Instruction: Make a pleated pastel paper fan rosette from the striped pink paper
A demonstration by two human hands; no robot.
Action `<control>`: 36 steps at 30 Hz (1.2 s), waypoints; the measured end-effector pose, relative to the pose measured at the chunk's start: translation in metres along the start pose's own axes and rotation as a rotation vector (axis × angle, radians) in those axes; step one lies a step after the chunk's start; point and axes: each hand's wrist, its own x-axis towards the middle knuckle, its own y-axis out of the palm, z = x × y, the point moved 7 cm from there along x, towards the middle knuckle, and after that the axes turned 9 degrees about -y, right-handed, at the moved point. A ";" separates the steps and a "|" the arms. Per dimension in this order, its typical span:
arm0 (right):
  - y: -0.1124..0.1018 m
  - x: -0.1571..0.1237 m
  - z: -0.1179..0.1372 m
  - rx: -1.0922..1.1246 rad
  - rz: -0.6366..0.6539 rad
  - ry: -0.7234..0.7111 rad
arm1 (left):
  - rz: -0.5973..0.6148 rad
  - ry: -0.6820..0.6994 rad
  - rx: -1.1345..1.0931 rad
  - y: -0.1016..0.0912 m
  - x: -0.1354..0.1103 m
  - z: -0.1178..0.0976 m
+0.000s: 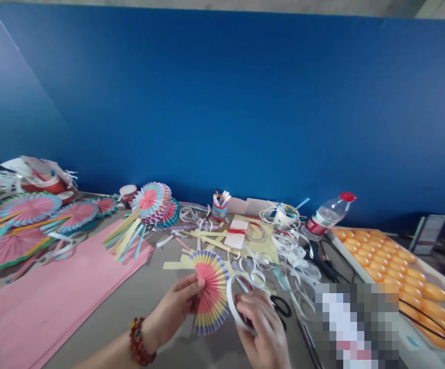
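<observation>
My left hand (184, 300) pinches a pleated paper fan (211, 287) at its left side, thumb on the pink centre. The fan spreads in pink, yellow and lilac bands, its rounded edge toward my right hand. In my right hand (262, 323) is a roll of white tape (234, 312), held on edge with my fingers through the ring, close to the fan's right edge. Whether the tape touches the fan I cannot tell. Black-handled scissors (282, 306) lie just beyond my right hand, partly hidden by it.
Pink paper sheets (64, 292) and several finished pleated fans (151, 200) lie to the left. Curled white strips (291, 251) clutter the middle right. A plastic bottle (330, 215) leans near a glue gun (324, 264). Beyond stands a tray of orange ovals (383, 256), before a blue panel (222, 102).
</observation>
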 end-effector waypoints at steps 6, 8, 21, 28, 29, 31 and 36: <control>-0.030 -0.017 -0.013 -0.042 -0.110 0.155 | 0.064 0.061 -0.106 0.022 -0.002 -0.006; -0.039 -0.023 -0.030 -0.031 -0.146 0.353 | 0.079 0.060 -0.123 0.026 -0.003 -0.008; -0.004 -0.008 -0.042 0.917 0.465 0.745 | 0.168 0.050 0.026 0.032 -0.010 -0.007; 0.014 -0.004 -0.039 0.817 0.540 0.746 | 0.183 0.004 0.069 0.033 -0.012 -0.003; 0.013 -0.003 -0.040 0.788 0.528 0.748 | 0.183 -0.004 0.076 0.032 -0.011 -0.003; 0.009 0.002 -0.044 0.701 0.495 0.720 | 0.174 -0.017 0.110 0.029 -0.011 -0.001; 0.003 0.012 -0.050 0.601 0.481 0.647 | 0.214 -0.028 0.300 0.029 -0.013 -0.002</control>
